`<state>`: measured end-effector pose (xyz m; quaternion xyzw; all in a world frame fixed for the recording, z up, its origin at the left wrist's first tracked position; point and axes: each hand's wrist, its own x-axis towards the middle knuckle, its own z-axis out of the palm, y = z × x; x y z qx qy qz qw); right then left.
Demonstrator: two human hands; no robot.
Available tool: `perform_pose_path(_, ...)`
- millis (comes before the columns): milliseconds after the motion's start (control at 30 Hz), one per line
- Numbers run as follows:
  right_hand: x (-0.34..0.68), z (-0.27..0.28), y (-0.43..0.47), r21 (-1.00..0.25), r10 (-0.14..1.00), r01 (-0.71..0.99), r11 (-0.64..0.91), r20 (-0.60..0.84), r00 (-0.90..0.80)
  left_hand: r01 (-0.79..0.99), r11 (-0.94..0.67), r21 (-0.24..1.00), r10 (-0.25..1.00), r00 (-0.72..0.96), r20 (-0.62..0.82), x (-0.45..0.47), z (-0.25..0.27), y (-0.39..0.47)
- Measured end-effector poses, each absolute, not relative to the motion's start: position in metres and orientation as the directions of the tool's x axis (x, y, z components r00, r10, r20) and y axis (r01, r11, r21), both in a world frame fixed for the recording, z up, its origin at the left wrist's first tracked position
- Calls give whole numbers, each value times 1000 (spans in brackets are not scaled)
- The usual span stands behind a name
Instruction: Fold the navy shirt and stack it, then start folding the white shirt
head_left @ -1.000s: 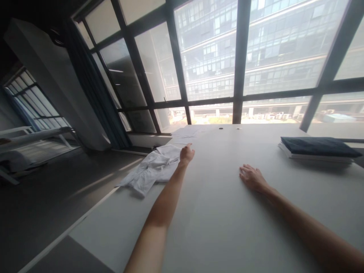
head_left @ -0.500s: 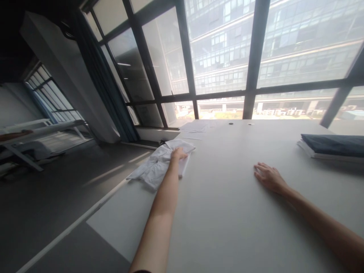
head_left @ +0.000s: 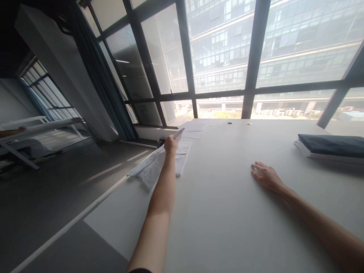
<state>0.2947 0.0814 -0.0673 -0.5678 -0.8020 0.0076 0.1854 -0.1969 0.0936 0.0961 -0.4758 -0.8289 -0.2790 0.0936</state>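
Tall black-framed glass windows (head_left: 254, 49) fill the far side, letting in bright daylight; beyond them stands a pale, many-windowed building (head_left: 224, 49). At left, a dark blue fabric curtain (head_left: 101, 76) hangs beside a thick grey pillar (head_left: 62, 68). Sunlit streaks (head_left: 140, 156) cross the dark grey floor (head_left: 65, 193), and a broad, smooth white table (head_left: 216, 212) reaches towards the glass.

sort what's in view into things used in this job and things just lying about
In use:
Crumpled white cloth, gripped by the left hand
Flat white table, under the right hand

Apparently lying about:
Folded dark blue cloth, atop white layers
Thin white sheets, farther along the table
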Motion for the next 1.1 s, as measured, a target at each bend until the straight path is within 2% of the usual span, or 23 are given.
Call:
perform_pose_path(133, 290, -58, 75, -238, 926, 911, 337, 258, -276, 886, 313, 341, 714, -456, 531, -167, 134, 85)
perform_pose_path(233, 289, -53, 72, -242, 936, 914, 325, 221, -274, 933, 222, 282, 764, -346, 544, -111, 136, 79)
perform_pose_path(333, 289, -54, 73, -248, 935, 911, 329, 218, -279, 965, 131, 227, 863, -224, 453, -35, 106, 68)
perform_pose_path(400, 289, -56, 75, -256, 930, 907, 335, 242, -275, 981, -17, 191, 956, -40, 289, 13, 74, 58)
perform_pose_path(467, 289, -56, 78, -271, 925, 900, 343, 265, -273, 971, -136, 196, 970, 90, 226, 52, 44, 44)
perform_pose_path(567, 288, -53, 80, -322, 922, 879, 351, 283, -264, 951, -250, 180, 954, 210, 214, 82, 15, 24)
perform_pose_path(667, 287, -50, 79, -410, 921, 847, 337, 329, -208, 942, -307, 133, 943, 283, 174, 77, 13, 18)
perform_pose_path(767, 285, -46, 74, -460, 884, 800, 386, 431, -179, 935, -326, 137, 945, 320, 69, 44, 33, 35)
perform_pose_path(900, 272, -39, 64, -389, 790, 735, 555, 523, -320, 890, -430, 151, 902, 431, 31, -11, 52, 71)
perform_pose_path(967, 260, -35, 62, -348, 758, 711, 611, 516, -398, 857, -488, 166, 873, 483, 73, -32, 47, 83)
perform_pose_path(1100, 237, -24, 70, -309, 736, 686, 659, 453, -503, 844, -504, 182, 864, 488, 127, -50, 15, 90)
